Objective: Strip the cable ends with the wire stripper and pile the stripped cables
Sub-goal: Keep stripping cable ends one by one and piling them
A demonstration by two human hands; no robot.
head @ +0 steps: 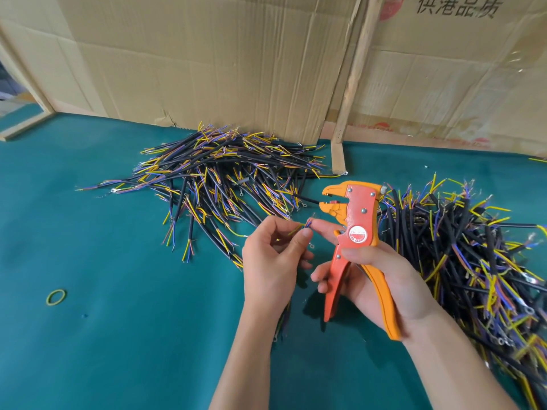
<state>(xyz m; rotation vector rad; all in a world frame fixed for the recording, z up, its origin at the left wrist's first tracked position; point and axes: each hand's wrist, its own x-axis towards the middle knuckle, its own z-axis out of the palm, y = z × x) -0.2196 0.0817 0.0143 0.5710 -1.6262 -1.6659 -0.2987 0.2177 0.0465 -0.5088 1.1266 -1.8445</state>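
Two hands meet mid-table: the right hand (381, 279) grips the upright wire stripper (355, 232), head pointing left, while the left hand (272, 258) pinches a cable (302, 227) just below it, between two cable piles (225, 176).

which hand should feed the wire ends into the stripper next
Left. The left hand already pinches the cable near the wire stripper, which the right hand grips.
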